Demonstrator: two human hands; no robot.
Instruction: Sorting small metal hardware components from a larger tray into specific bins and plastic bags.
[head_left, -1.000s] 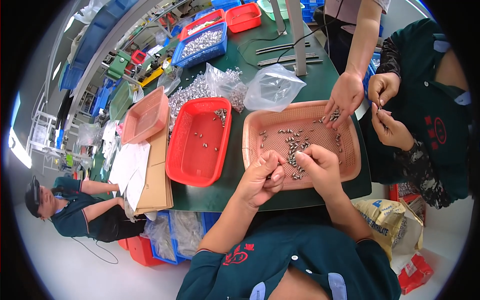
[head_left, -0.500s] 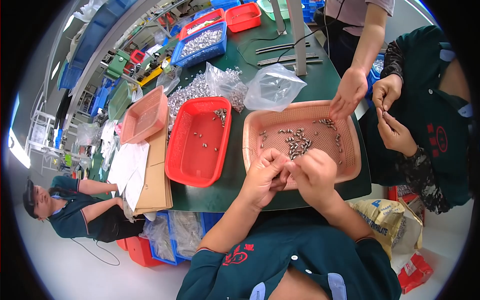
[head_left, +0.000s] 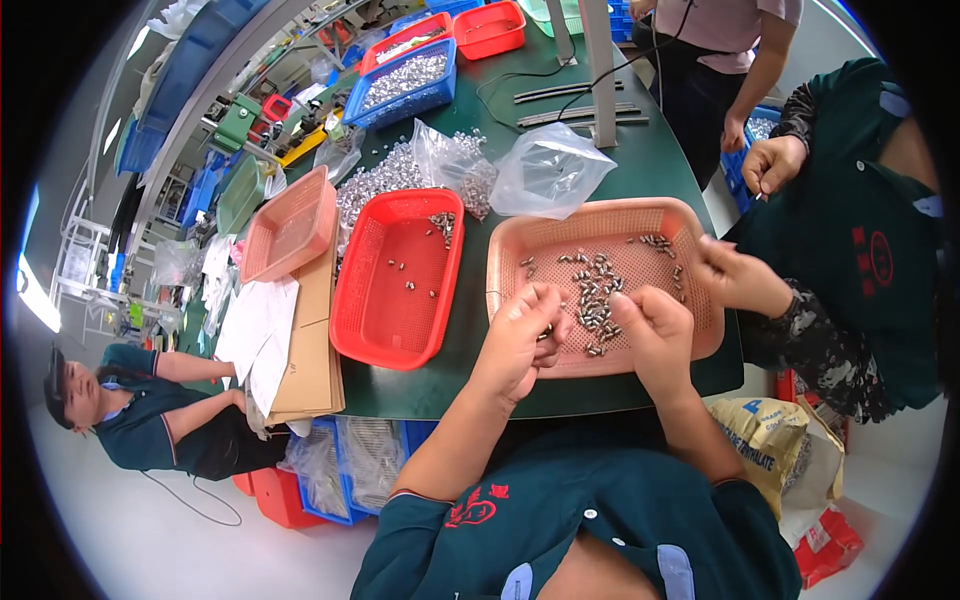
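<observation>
Hovering over the near edge of the pink tray (head_left: 700, 225), left hand (head_left: 520, 335) curls shut, pinching a small metal part (head_left: 545, 333); right hand (head_left: 655, 335) is fisted beside it, its contents hidden, grip unclear. Loose metal parts (head_left: 595, 295) lie mid-tray, too small to identify. Left of it, the red tray (head_left: 385, 330) holds a scattered few. A co-worker's hand (head_left: 735, 278) reaches in from the right.

Both forearms rise from the lower edge, bare below short dark green sleeves. The left hand (head_left: 520, 335) is curled, fingertips pinched together near the thumb. The right hand (head_left: 655, 335) is loosely fisted just beside it, knuckles up, the 2 hands apart.
</observation>
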